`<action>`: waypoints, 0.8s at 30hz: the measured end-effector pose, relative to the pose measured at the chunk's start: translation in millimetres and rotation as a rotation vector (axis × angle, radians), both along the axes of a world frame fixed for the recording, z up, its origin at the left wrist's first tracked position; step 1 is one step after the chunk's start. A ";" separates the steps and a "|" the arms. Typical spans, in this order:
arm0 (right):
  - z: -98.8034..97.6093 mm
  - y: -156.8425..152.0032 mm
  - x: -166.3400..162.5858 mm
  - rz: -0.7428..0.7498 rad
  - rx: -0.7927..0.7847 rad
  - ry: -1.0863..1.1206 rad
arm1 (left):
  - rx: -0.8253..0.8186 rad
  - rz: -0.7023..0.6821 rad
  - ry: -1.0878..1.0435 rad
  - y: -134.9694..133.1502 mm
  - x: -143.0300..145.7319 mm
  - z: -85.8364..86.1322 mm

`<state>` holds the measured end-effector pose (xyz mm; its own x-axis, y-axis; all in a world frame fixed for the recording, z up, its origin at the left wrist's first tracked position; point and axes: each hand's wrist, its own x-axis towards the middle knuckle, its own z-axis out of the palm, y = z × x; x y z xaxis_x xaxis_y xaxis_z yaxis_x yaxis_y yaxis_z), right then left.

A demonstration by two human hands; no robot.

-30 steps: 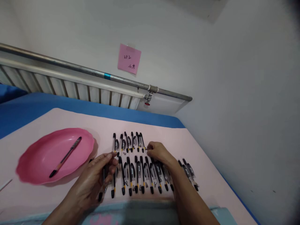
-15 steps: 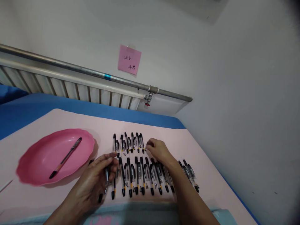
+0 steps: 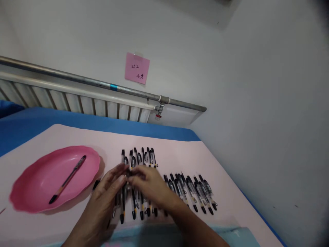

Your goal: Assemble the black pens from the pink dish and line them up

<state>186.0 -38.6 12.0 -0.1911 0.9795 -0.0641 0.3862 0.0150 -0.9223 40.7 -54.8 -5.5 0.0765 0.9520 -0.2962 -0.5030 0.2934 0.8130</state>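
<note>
My left hand (image 3: 104,192) and my right hand (image 3: 151,187) meet above the rows of pens, fingertips pinched together. Whatever lies between them is small and dark, and I cannot make it out. Beyond my fingers lies a far row of disassembled black gel pens (image 3: 143,154), with clear barrels and loose black caps. A nearer row of pen parts (image 3: 133,206) runs below my hands, partly covered by them, with small metal tips among the barrels. To the right of my right wrist, more pens and caps (image 3: 203,192) lie slanted side by side.
A pink scalloped dish (image 3: 33,181) stands on the left with one assembled-looking pen (image 3: 68,178) in it. The pale pink tabletop (image 3: 180,151) has a blue surface behind it. A radiator (image 3: 87,104), a pipe and a red-handled valve (image 3: 158,116) run along the wall.
My right hand has moved left and nearer from the right end of the far row to meet my left hand. The camera view has shifted slightly. The pen in the dish stays put.
</note>
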 end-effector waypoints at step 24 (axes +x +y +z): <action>-46.2 72.6 90.5 -0.424 0.092 -0.621 | 0.090 0.506 0.480 38.7 -98.6 28.5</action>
